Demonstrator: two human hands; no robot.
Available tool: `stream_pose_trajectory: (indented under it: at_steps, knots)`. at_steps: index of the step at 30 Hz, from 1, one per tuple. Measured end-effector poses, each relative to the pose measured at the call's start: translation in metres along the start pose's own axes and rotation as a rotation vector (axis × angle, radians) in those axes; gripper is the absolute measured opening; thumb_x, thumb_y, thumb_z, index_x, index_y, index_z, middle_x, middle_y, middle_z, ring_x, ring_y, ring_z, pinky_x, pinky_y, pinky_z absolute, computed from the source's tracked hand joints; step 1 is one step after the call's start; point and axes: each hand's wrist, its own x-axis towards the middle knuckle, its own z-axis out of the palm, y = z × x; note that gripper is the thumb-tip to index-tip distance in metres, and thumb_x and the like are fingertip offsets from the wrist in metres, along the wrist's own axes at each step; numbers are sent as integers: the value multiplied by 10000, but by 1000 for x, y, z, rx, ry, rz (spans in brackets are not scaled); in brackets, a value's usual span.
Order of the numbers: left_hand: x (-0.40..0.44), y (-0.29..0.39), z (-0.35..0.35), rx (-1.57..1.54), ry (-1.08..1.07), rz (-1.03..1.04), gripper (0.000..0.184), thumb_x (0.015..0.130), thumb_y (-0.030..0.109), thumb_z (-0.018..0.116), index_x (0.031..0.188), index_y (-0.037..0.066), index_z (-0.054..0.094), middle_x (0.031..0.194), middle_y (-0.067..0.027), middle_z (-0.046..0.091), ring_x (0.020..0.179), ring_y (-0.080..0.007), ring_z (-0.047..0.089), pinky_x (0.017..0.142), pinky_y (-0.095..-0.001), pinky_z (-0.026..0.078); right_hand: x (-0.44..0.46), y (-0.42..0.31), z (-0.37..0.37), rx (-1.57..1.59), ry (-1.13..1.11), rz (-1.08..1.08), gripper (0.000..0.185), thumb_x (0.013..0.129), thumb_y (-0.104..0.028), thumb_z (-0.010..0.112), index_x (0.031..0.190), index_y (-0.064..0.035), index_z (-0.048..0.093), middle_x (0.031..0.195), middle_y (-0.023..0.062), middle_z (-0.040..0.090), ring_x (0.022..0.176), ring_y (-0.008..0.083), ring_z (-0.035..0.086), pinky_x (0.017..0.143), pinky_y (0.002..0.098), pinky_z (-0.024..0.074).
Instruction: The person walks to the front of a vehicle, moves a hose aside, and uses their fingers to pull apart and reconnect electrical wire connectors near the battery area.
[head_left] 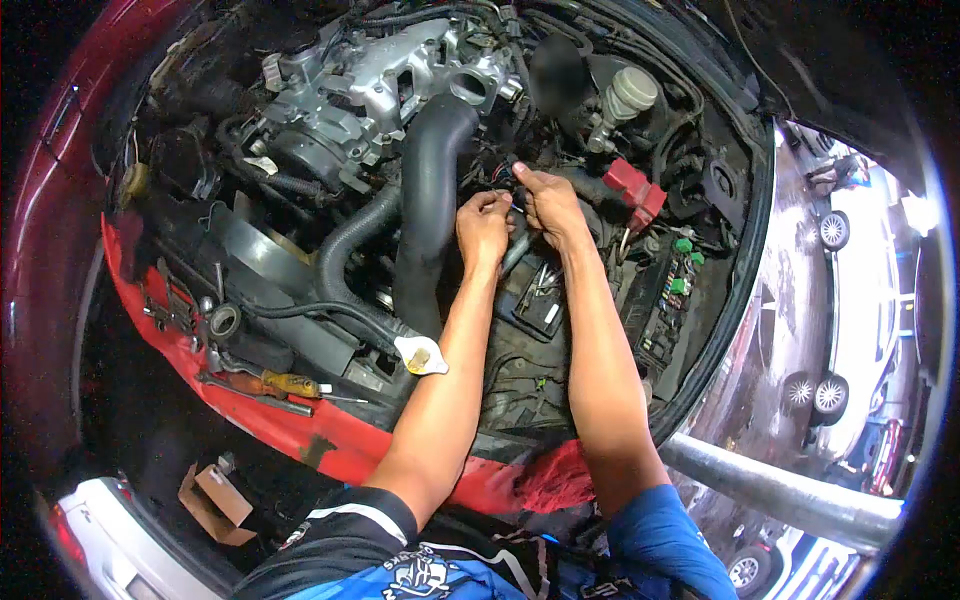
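Deep in the engine bay, right of the thick black intake hose (430, 190), both hands work close together. My right hand (552, 208) is closed, thumb up, around a dark piece of wiring harness (504, 172) with thin coloured wires. Beside it my left hand (484, 228) is closed in a pinch, its fingertips near the same wiring; what they hold is too small to tell. Just below the hands lies a black box (538, 305) with metal tools or parts on top. The silver engine intake manifold (380, 80) rises behind the hose.
Along the red front edge lie a yellow-handled screwdriver (290, 385) and several sockets and wrenches. A radiator cap (420, 355) sits by my left forearm. To the right are a red terminal cover (635, 192), a fuse box (665, 300) and a brake fluid reservoir (632, 92).
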Motion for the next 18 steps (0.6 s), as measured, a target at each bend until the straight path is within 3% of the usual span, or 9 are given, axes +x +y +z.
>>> stream_pose_trajectory:
  at_steps: [3, 4, 7, 11, 18]
  knots:
    - [-1, 0, 3, -310, -42, -90, 212, 906, 94, 658, 1034, -75, 644, 853, -103, 665, 683, -158, 643, 611, -265, 557, 3, 8, -4, 197, -59, 69, 311, 930, -357, 673, 774, -125, 538, 531, -88, 339, 404, 41, 281, 367, 232, 220]
    - [-1, -1, 2, -336, -76, -149, 255, 923, 65, 637, 1121, -94, 616, 997, -144, 661, 798, -216, 666, 749, -305, 602, 2, 7, -4, 209, -50, 83, 309, 931, -358, 671, 774, -129, 538, 530, -90, 341, 402, 41, 279, 363, 231, 218]
    - [-3, -1, 1, -557, -139, -222, 278, 930, 29, 609, 1172, -102, 573, 1040, -150, 640, 880, -228, 663, 803, -310, 595, 5, 14, -12, 292, -70, 107, 292, 926, -352, 677, 782, -146, 528, 528, -95, 332, 399, 31, 268, 352, 222, 204]
    - [-3, 0, 2, -652, -220, -243, 244, 926, -10, 593, 1156, -85, 559, 1038, -140, 631, 956, -234, 647, 887, -313, 568, 9, 21, -16, 353, -46, 139, 290, 929, -333, 674, 766, -156, 512, 526, -97, 318, 396, 28, 256, 352, 222, 199]
    - [3, -7, 0, -625, -79, -145, 268, 892, -29, 638, 1136, -57, 531, 1027, -137, 626, 964, -242, 653, 889, -317, 566, 12, 31, -15, 374, -152, 113, 300, 937, -350, 663, 772, -158, 501, 548, -87, 343, 393, 33, 256, 350, 223, 198]
